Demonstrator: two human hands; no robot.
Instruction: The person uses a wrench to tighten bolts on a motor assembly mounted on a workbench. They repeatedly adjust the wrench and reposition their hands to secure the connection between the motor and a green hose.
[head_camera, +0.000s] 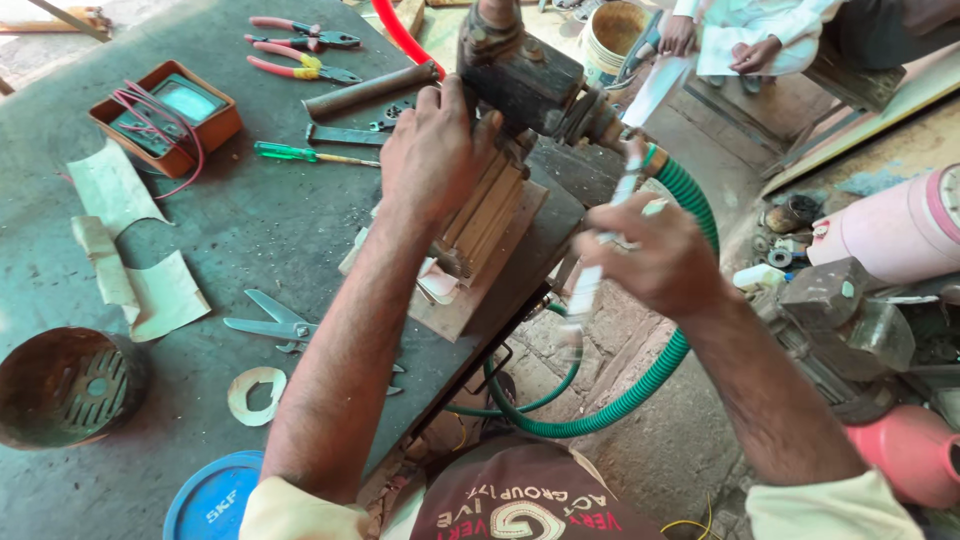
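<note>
Grey, stained workbench top (230, 220) fills the head view, with a dirt floor beyond at three o'clock. Left hand (435, 150) presses down, fingers closed over the top of a dark pump motor (520, 70) that sits on a stack of wooden blocks (485, 215) at the bench edge. Right hand (650, 255) is curled around a pale strip of tape (590, 285), blurred, held near the pump outlet where a green ribbed hose (690, 200) joins; what exactly the strip is I cannot tell for sure. As a judgement, the motor stands close to the edge on loose blocks, so a hard pull on the strip could tip it off. Counting: three pliers (300, 45) at eleven o'clock, one green screwdriver (300, 153), one pair of scissors (270, 322) at eight o'clock, one orange-cased meter (165, 115), one rusty fan cover (65, 385), one paper ring (255, 393).
</note>
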